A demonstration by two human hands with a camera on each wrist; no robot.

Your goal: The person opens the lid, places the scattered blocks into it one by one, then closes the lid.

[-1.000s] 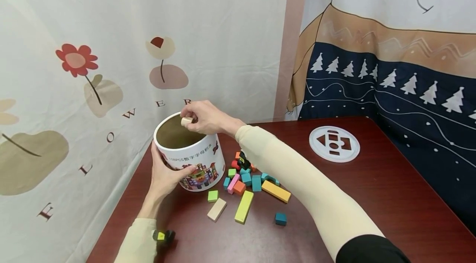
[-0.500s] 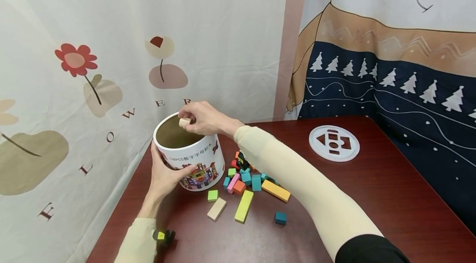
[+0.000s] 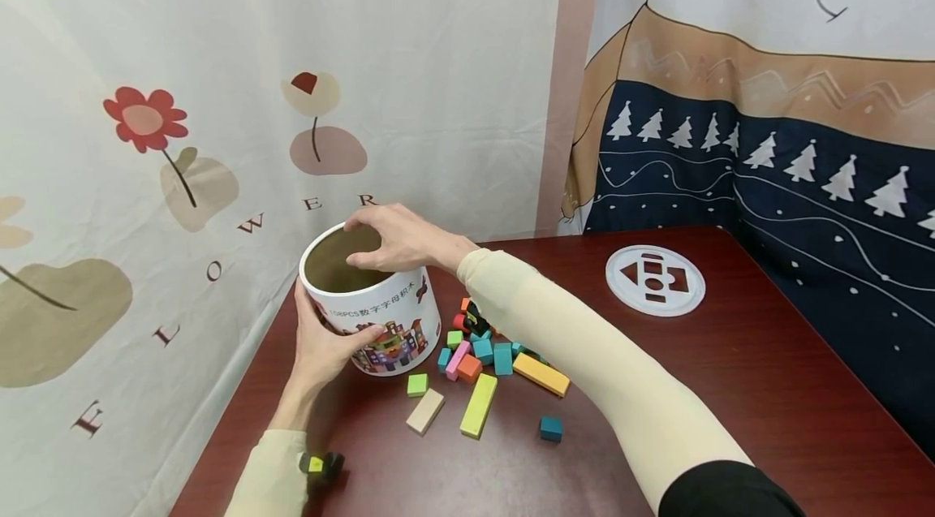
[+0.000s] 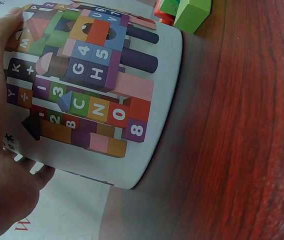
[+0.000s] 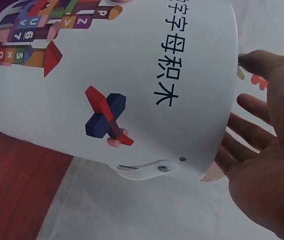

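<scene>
A white printed bucket [image 3: 398, 310] stands at the back left of the table, its mouth tipped slightly toward me. My left hand [image 3: 321, 348] holds it by the side, thumb across the printed front and fingers round the left wall. In the left wrist view the thumb [image 4: 2, 42] lies along the picture of letter blocks. Over the mouth, my right hand [image 3: 402, 238] has its thumb and fingers spread apart with nothing between them. The right wrist view shows its fingers [image 5: 249, 125] at the rim, some tips hidden behind it. The bucket's bottom is out of sight.
Right of the bucket lies a pile of coloured blocks [image 3: 482, 351]. Nearer me are a beige block [image 3: 426, 411], a long yellow-green block [image 3: 479, 407] and a dark teal block [image 3: 551, 428]. A white lid with shaped holes [image 3: 688, 303] rests at the back right. Curtains border the table.
My right hand has let go of a small pale block inside the bucket's mouth, and its fingers have spread. The left hand and the bucket have stayed in place.
</scene>
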